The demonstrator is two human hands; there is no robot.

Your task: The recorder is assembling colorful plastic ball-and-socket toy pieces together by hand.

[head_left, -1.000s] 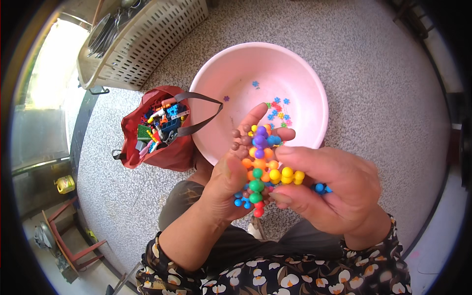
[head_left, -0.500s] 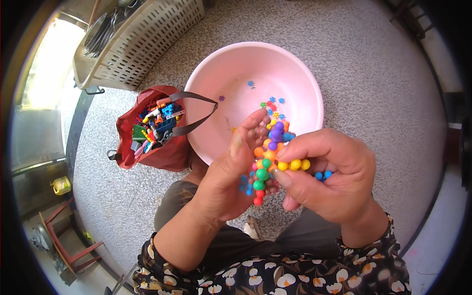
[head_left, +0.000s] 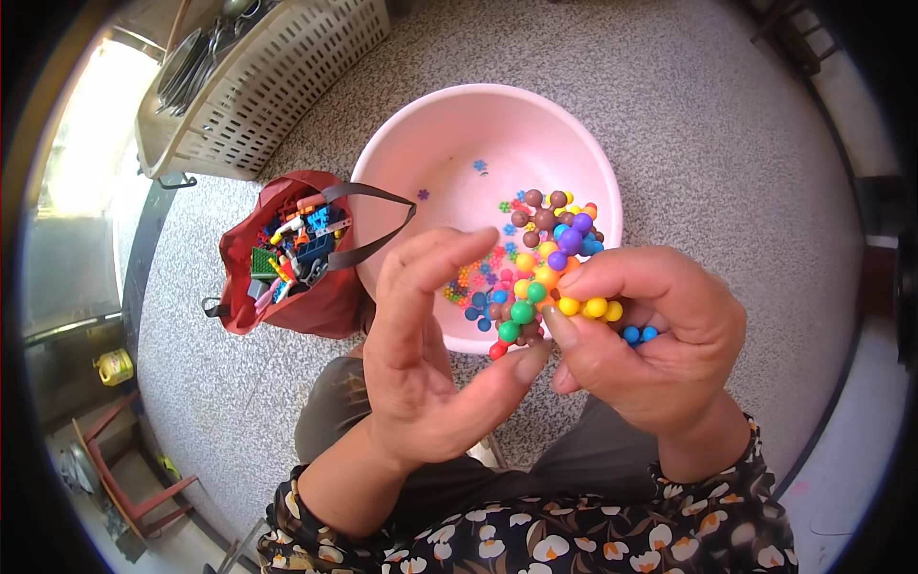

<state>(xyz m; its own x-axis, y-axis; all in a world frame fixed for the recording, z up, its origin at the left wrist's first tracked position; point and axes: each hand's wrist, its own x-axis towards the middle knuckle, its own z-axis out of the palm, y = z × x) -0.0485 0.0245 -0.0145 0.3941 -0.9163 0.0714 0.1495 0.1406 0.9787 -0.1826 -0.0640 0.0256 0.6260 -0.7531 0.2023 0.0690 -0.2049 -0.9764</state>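
Observation:
In front of me I hold up a cluster of joined plastic ball-shaped building pieces (head_left: 542, 275), in brown, purple, yellow, green, blue and red. My right hand (head_left: 660, 344) pinches it between thumb and index finger, with some yellow balls and a few blue ones showing by the palm. On the other side, my left hand (head_left: 411, 373) is spread, its thumb tip close to the cluster's lower end; whether it touches is unclear. Behind the cluster is a pink basin (head_left: 478, 94), where small colourful flower-shaped pieces (head_left: 480, 166) lie scattered, partly hidden by my hands.
Left of the basin stands a red bag (head_left: 325, 311) full of mixed toy blocks, its grey handle (head_left: 382, 187) reaching over the basin's rim. A white slotted basket (head_left: 258, 105) sits beyond it. Far left are a yellow container (head_left: 115, 366) and a reddish wooden frame (head_left: 115, 469).
My left hand has come away from the cluster, its fingers spreading apart. The cluster, held in my right hand, has shifted slightly right, showing more of the brown balls and basin pieces.

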